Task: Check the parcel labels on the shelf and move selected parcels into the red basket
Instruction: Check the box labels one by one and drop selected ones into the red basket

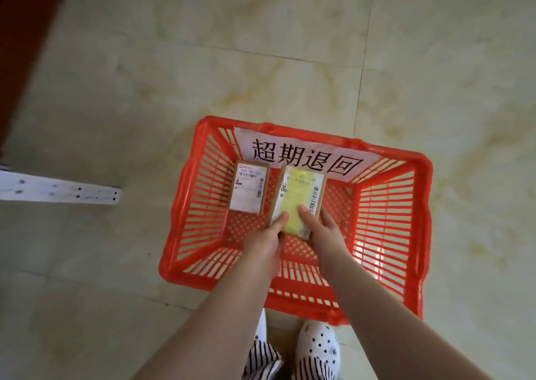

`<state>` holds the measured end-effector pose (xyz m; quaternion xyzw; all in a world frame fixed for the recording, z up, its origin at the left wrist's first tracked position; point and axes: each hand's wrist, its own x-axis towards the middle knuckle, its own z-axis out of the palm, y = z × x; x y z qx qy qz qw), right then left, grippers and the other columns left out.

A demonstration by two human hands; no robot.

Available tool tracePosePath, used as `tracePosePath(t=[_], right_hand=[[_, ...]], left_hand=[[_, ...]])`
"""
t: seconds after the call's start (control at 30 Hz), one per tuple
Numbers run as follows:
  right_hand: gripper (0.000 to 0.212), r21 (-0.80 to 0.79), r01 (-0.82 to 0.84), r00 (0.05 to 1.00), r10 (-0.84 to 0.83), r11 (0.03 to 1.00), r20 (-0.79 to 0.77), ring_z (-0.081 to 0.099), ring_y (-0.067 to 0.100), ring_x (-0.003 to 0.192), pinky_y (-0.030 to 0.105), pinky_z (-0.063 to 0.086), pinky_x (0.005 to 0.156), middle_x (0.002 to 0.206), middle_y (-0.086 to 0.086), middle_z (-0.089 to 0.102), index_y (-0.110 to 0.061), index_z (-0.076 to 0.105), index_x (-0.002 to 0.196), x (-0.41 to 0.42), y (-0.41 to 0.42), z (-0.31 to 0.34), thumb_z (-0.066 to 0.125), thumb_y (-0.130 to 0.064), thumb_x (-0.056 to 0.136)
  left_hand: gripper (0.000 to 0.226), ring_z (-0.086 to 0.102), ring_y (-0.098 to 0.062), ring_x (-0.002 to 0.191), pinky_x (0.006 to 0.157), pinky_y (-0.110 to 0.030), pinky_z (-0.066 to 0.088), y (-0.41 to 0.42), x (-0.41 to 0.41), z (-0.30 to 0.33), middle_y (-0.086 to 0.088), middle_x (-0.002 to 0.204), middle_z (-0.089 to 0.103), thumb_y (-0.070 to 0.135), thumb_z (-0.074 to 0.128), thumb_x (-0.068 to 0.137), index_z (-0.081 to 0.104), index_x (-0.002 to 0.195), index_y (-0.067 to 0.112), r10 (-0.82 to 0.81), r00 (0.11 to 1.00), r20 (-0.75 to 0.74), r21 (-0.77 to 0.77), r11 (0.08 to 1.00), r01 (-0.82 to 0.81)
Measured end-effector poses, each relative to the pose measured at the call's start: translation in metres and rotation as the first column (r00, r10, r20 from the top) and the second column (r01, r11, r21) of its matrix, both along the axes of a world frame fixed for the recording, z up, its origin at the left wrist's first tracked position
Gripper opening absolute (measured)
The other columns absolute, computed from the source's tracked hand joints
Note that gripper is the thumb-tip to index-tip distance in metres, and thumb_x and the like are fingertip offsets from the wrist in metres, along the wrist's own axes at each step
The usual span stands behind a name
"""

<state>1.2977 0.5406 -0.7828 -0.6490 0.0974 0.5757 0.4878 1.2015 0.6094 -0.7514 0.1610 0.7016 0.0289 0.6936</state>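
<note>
A pale marbled tile floor (261, 60) fills the view, with the red basket (385, 226) standing on it, its slatted walls and mesh bottom open to sight. A white paper sign (304, 155) with black characters lies against its far wall. Both bare forearms reach down into the basket, side by side. The left hand (265, 242) and right hand (324, 231) grip the near end of a brown parcel (298, 200), thumbs pressed on its yellow-marked label. A second brown parcel (249, 188) with a white label lies just beside it on the basket bottom, to the left
</note>
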Motion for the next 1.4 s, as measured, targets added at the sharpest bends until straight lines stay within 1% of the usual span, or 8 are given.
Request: tracePosePath(t=[0.13,0.4,0.53,0.7,0.87,1.0,1.17,1.4], right_hand=[[0.054,0.006,-0.041,0.999,0.041,0.999,0.024,0.072,0.022,0.103,0.046,0.053,0.099,0.113,0.001,0.075,-0.027,0.053,0.139,0.006,0.008,-0.052,0.071,-0.030,0.088],[0.054,-0.002,-0.121,0.986,0.121,0.993,0.113,0.072,0.018,0.103,0.035,0.056,0.093,0.116,-0.001,0.074,-0.025,0.052,0.141,0.003,0.021,-0.101,0.069,-0.030,0.090],[0.055,-0.015,-0.131,0.984,0.132,0.991,0.118,0.068,0.018,0.107,0.023,0.051,0.076,0.122,0.000,0.070,-0.030,0.051,0.141,-0.003,0.027,-0.113,0.069,-0.035,0.090],[0.083,-0.075,-0.165,0.970,0.176,0.983,0.169,0.061,0.026,0.118,0.039,0.054,0.096,0.142,0.004,0.051,-0.047,0.048,0.139,-0.009,0.033,-0.128,0.071,-0.067,0.062],[0.089,-0.121,-0.219,0.944,0.241,0.968,0.226,0.058,0.029,0.121,0.047,0.051,0.102,0.140,0.006,0.051,-0.047,0.047,0.140,-0.006,0.039,-0.133,0.061,-0.075,0.056],[0.091,-0.131,-0.228,0.942,0.252,0.965,0.220,0.056,0.028,0.124,0.042,0.050,0.099,0.141,0.005,0.050,-0.045,0.044,0.143,-0.006,0.041,-0.132,0.061,-0.074,0.058],[0.076,-0.122,-0.212,0.949,0.234,0.970,0.211,0.060,0.025,0.119,0.023,0.051,0.075,0.143,0.008,0.050,-0.032,0.038,0.149,-0.005,0.040,-0.132,0.068,-0.053,0.083],[0.075,-0.331,-0.193,0.928,0.282,0.924,0.246,0.050,0.031,0.132,0.044,0.044,0.101,0.148,0.010,0.048,-0.014,0.036,0.151,-0.005,0.037,-0.072,0.063,-0.048,0.091]], left_hand=[[0.028,0.060,-0.011,0.075,0.056,-0.021,0.044,0.010,0.007,-0.041,0.001,0.090,0.064,0.030,0.064,0.091,0.062,0.114,0.013,-0.019,0.998,0.058,-0.096,0.995,0.024],[0.043,0.062,-0.012,0.078,0.060,-0.021,0.047,0.017,0.008,-0.083,-0.008,0.118,0.067,0.023,0.066,0.091,0.058,0.129,0.004,0.168,0.983,0.070,-0.110,0.981,-0.160],[0.036,0.063,-0.014,0.078,0.062,-0.025,0.049,0.017,0.006,-0.097,-0.004,0.093,0.068,0.020,0.068,0.090,0.060,0.122,0.006,0.232,0.970,0.076,-0.098,0.970,-0.224],[0.036,0.060,-0.012,0.075,0.058,-0.023,0.045,0.019,0.009,-0.109,-0.001,0.091,0.065,0.023,0.065,0.092,0.059,0.124,0.009,0.234,0.971,0.045,-0.067,0.971,-0.230],[0.036,0.059,-0.009,0.071,0.054,-0.019,0.045,0.021,0.010,-0.115,0.002,0.085,0.063,0.023,0.063,0.094,0.059,0.127,0.009,0.203,0.979,0.022,-0.043,0.978,-0.202],[0.042,0.062,-0.018,0.080,0.070,-0.029,0.050,0.023,0.012,-0.116,-0.005,0.092,0.066,0.023,0.069,0.088,0.058,0.126,0.008,0.263,0.964,0.043,-0.062,0.963,-0.261],[0.047,0.059,-0.014,0.077,0.079,-0.029,0.051,0.021,0.012,-0.113,-0.002,0.088,0.062,0.027,0.071,0.086,0.056,0.125,0.006,0.233,0.972,0.016,-0.041,0.972,-0.232],[0.060,0.058,-0.020,0.091,0.098,-0.037,0.051,0.018,0.004,-0.074,-0.007,0.098,0.060,0.041,0.072,0.083,0.054,0.125,0.002,0.122,0.990,-0.066,-0.089,0.988,-0.128]])
